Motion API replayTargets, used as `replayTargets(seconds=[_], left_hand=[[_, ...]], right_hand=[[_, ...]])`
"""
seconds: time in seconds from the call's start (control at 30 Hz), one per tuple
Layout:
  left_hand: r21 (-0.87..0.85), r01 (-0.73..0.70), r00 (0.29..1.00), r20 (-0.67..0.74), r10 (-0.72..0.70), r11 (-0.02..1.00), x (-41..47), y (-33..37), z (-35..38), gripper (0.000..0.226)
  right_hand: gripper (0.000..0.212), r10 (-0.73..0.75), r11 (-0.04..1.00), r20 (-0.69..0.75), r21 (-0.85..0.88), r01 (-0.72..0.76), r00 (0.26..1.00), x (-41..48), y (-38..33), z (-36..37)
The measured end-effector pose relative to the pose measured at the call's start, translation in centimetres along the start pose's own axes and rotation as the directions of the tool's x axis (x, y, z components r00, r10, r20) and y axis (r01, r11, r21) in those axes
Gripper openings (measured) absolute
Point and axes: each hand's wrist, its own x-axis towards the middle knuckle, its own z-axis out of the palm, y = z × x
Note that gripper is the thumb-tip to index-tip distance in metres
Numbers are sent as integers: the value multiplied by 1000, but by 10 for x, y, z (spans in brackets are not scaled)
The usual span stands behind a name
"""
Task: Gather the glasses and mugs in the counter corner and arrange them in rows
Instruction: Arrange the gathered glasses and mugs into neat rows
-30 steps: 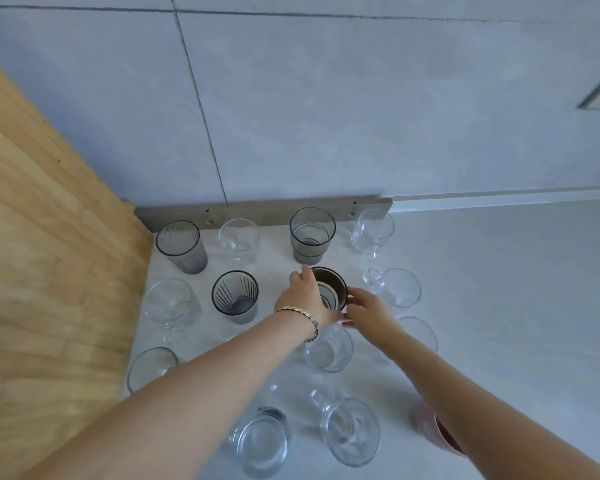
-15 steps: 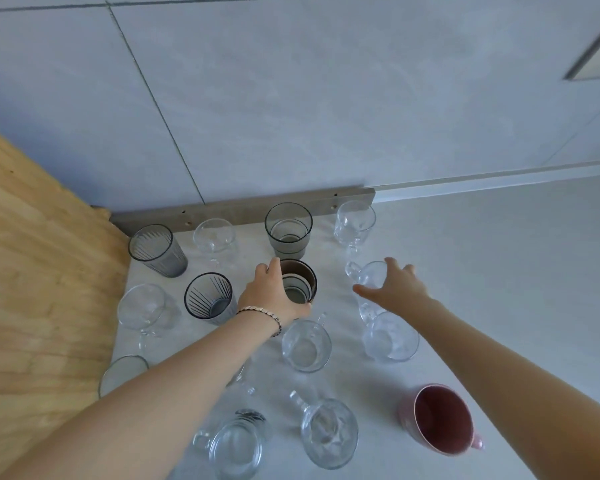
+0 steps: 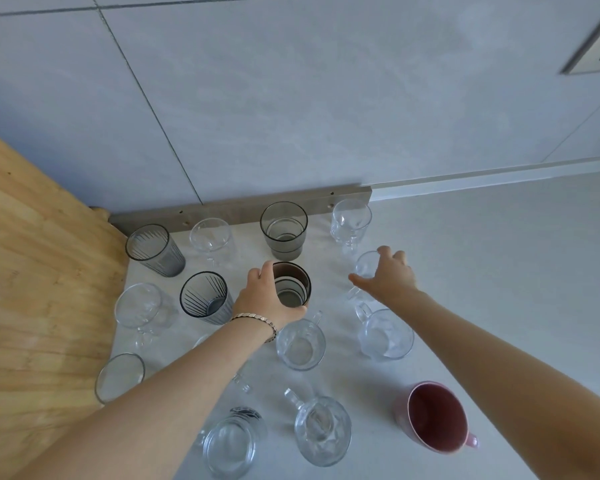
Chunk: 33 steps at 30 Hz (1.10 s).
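Note:
Several glasses and mugs stand in rows in the counter corner. My left hand [image 3: 262,299] is wrapped around a brown striped cup [image 3: 291,284] in the second row. My right hand [image 3: 388,271] rests over a clear glass mug [image 3: 366,265] to the right, fingers spread around its rim. Behind them stand a grey ribbed tumbler [image 3: 155,249], a clear glass [image 3: 210,237], a smoky grey glass [image 3: 284,228] and a clear stemmed glass [image 3: 350,220]. A pink mug [image 3: 433,415] sits apart at the front right.
A wooden panel [image 3: 32,289] closes the left side and a grey tiled wall [image 3: 291,98] the back. Nearer me stand a dark ribbed glass [image 3: 205,297], clear mugs [image 3: 300,344] [image 3: 385,334] [image 3: 323,429] and a jar-like glass [image 3: 231,445]. Bare counter [image 3: 516,271] extends to the right.
My right hand left the brown cup and moved right onto the clear mug in the second row. My left hand stayed on the brown cup. The view shifted, showing the pink mug fully.

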Motion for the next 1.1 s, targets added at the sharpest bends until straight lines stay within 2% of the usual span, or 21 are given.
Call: replayTargets(seconds=[0.07,0.17,0.37,0.53,0.87,1.0,1.1], left_hand=[[-5,1,1000,9,-1,1000,-1,0,0,92],[-22,0,1000,18,0,1000,-2,1,-1,92],[-71,-15,1000,12,16,997,-3,2,-2,91],[-114,-27,1000,-2,27,993,-3,6,1,95],[-170,-62,998,14,65,983,-15,5,-3,113],[-132,-192,977,-116,177,972,-38,-22,-16,99],[-68,-230,958,-190,214,971,-55,-56,-27,81]], right_hand=[[81,-100,995,10,-2,100,995,-1,1,1],[83,-244,969,107,-23,247,964,-5,5,1],[89,-361,920,198,-85,383,911,-6,10,-4],[95,-348,924,178,-99,369,920,-6,12,-4],[95,-268,959,136,-60,278,954,-10,9,0],[96,-238,966,119,-73,248,964,-10,9,-2],[97,-208,968,100,-124,220,973,-14,6,-2]])
